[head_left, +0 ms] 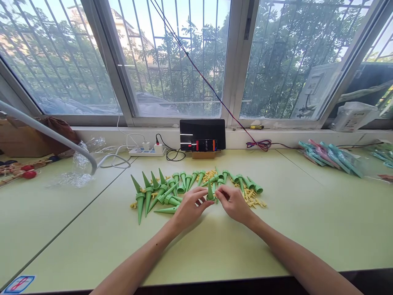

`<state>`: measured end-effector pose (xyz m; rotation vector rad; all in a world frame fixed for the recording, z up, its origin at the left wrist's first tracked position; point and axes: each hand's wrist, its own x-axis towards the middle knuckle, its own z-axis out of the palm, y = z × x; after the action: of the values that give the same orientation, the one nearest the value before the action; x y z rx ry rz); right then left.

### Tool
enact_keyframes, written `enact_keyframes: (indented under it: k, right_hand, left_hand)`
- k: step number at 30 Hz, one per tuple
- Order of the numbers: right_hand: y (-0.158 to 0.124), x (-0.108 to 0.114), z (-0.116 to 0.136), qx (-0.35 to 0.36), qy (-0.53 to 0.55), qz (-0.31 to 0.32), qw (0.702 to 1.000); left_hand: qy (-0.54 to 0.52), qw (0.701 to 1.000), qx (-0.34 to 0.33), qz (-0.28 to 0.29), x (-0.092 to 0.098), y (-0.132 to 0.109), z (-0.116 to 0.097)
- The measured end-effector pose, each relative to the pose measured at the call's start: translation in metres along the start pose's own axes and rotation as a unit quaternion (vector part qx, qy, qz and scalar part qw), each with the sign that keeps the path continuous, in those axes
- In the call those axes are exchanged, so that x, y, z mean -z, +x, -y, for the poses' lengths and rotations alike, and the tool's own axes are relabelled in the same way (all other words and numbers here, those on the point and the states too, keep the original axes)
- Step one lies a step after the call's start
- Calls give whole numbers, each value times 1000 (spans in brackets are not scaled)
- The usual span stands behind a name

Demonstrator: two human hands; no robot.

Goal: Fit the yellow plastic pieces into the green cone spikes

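My left hand (189, 207) and my right hand (233, 203) meet over the middle of the pale green table (215, 246). Both pinch the base of one green cone-shaped spike (210, 191), which stands point up between the fingertips. Behind the hands lies a spread of several more green spikes (159, 192), some upright, most lying flat. Small yellow plastic pieces (251, 198) are scattered among them, mostly to the right. What my right fingers hold besides the spike is too small to make out.
A phone (204, 145) on a stand leans against a dark screen (202, 133) at the window sill. A power strip (147, 151) with cables lies left of it. Bagged teal and pink items (330, 157) sit far right. A white lamp arm (55, 137) curves in from the left.
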<state>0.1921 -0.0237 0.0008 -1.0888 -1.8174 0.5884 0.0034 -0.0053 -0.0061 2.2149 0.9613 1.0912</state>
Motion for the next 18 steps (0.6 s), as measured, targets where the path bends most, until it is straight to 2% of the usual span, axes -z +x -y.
enact_keyframes:
  k: [12,18]
  right_hand:
    - [1,-2,-4,-62,57,33,996]
    - [1,-3,-5,-63,54,-1,997]
  left_hand:
    - [27,999,-39,-11,1,0,7]
    - [-3,999,8,-44,0,3,0]
